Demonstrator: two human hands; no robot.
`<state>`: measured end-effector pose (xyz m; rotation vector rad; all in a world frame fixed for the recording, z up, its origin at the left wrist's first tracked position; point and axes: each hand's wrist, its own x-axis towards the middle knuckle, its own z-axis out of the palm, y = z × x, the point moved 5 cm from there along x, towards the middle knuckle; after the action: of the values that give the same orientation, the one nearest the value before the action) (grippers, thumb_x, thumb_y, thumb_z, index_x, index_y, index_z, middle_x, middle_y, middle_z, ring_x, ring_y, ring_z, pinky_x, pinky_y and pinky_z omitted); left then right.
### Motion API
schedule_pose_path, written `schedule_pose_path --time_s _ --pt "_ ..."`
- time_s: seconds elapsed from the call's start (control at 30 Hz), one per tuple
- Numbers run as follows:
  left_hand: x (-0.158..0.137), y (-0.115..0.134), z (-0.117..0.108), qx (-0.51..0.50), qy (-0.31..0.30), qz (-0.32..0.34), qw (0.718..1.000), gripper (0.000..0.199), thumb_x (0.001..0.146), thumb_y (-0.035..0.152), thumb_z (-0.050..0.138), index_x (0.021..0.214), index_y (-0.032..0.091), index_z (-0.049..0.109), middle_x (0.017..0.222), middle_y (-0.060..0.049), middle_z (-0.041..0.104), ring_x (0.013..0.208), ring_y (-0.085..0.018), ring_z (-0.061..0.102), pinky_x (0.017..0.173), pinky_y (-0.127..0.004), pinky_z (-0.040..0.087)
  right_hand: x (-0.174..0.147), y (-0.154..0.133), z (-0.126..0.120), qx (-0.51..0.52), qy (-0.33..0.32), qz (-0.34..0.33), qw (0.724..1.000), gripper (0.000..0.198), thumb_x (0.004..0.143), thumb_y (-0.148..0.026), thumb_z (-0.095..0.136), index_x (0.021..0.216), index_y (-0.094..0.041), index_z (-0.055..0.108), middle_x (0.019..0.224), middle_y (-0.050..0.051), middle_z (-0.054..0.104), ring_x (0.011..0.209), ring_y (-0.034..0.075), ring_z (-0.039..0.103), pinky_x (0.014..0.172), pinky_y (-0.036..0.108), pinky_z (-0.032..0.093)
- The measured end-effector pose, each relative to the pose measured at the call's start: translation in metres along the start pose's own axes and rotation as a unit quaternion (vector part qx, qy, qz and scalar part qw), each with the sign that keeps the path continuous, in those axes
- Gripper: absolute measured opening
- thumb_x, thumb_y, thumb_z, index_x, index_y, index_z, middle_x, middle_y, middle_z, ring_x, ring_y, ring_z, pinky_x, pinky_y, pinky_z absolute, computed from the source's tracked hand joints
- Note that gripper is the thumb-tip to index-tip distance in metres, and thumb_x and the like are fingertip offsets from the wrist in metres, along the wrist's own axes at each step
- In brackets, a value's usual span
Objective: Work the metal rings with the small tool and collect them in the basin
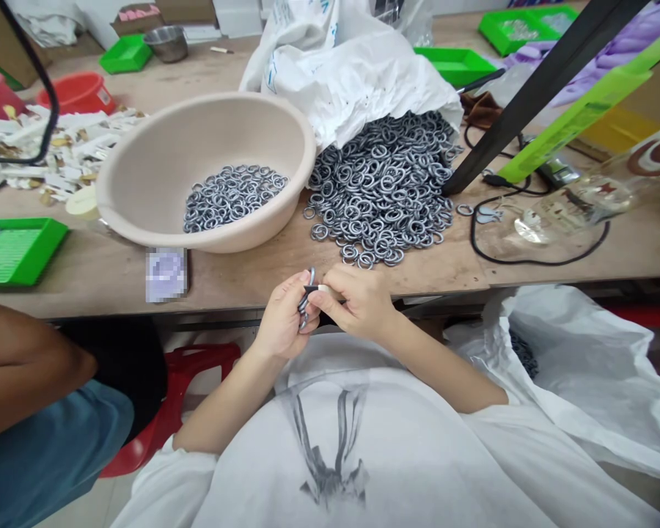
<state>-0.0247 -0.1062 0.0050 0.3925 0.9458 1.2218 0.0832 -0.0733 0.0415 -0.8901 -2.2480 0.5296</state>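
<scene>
Holding a few grey rings (303, 320): L hand (282, 315), grip narrow; R hand (361, 302), grip closed on sm. dark item (311, 289), type unclear. Beyond on desk (231, 281): ring pile (385, 191), basin (198, 128) beside w/ more rings (231, 196), white sack (346, 81) behind.

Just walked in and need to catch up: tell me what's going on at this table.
A person holds a few grey rings in the left hand, while the right hand pinches a small black-and-white piece beside them; its full shape is hidden. Both hands are close together near the front edge of the table. Beyond them, a heap of loose rings spills from a white sack, and a beige basin holds a smaller batch of rings.
</scene>
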Motion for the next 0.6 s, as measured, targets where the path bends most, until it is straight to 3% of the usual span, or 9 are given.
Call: schedule_pose_path --time_s 0.13,0.33,0.5,0.6 --pt "-0.003 0.002 0.002 0.014 -0.003 0.001 1.000 0.042 0.071 0.045 0.080 0.070 0.019 0.047 0.044 0.011 0.039 0.033 -0.001 0.023 0.031 -0.011 0.019 0.002 0.004 -0.002 0.022 0.003 -0.009 1.000 0.047 0.097 -0.052 0.044 0.063 -0.021 0.044 0.060 -0.001 0.048 0.058 0.013 0.042 0.059 0.029 0.026" --pt "-0.012 -0.004 0.005 0.058 -0.051 -0.017 0.997 0.043 0.075 0.048 0.076 0.063 0.017 0.048 0.044 0.008 0.039 0.035 -0.001 0.025 0.032 -0.012 0.021 0.006 0.048 -0.015 0.067 0.071 0.170 0.981 0.044 0.098 -0.051 0.045 0.067 -0.020 0.052 0.061 -0.002 0.052 0.060 0.013 0.045 0.061 0.028 0.030" --pt "-0.006 -0.003 -0.006 0.048 0.005 0.001 0.999 0.040 0.072 0.045 0.078 0.068 0.018 0.050 0.047 0.008 0.043 0.035 -0.002 0.026 0.031 -0.011 0.021 0.017 0.026 -0.001 0.145 -0.019 0.096 0.985 0.037 0.087 -0.055 0.063 0.094 -0.019 0.063 0.080 0.000 0.065 0.069 0.014 0.055 0.064 0.025 0.038" --pt "-0.005 0.000 -0.011 0.051 0.012 0.007 0.999 0.037 0.073 0.042 0.077 0.067 0.017 0.050 0.049 0.007 0.045 0.036 -0.001 0.027 0.031 -0.011 0.021 0.039 0.034 0.002 0.008 -0.028 0.137 0.990 0.032 0.090 -0.050 0.060 0.101 -0.020 0.066 0.090 0.004 0.070 0.077 0.018 0.061 0.069 0.028 0.041"
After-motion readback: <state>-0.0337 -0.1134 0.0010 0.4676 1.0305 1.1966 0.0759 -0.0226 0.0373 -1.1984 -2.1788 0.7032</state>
